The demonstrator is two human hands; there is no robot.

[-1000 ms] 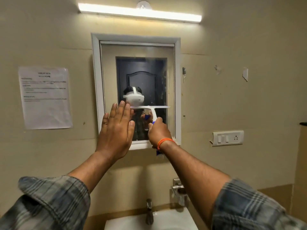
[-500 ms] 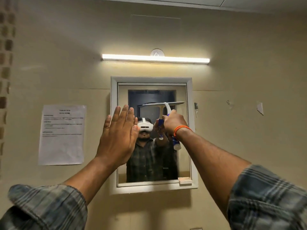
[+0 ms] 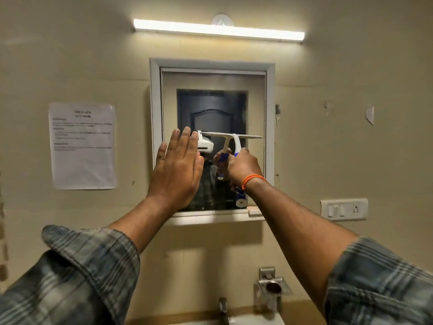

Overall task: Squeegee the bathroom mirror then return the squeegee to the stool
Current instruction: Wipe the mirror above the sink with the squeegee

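Note:
A white-framed mirror (image 3: pixel 255 102) hangs on the beige wall straight ahead. My right hand (image 3: pixel 243 167), with an orange band at the wrist, is shut on the blue-and-white handle of a white squeegee (image 3: pixel 234 137). Its blade lies level against the glass about halfway up, on the right half of the mirror. My left hand (image 3: pixel 178 170) is flat with the fingers together and pointing up, over the mirror's left side; whether it touches the glass or frame I cannot tell. The stool is out of view.
A tube light (image 3: pixel 218 31) glows above the mirror. A printed sheet (image 3: pixel 82 146) is taped to the wall on the left, a switch plate (image 3: pixel 344 209) on the right. Below are a steel soap holder (image 3: pixel 273 286), a tap (image 3: pixel 223 309) and the basin's edge.
The squeegee blade rose to the upper part of the mirror and has since come down to mid-height. The view tilted up, then back down. My left hand stayed over the left side.

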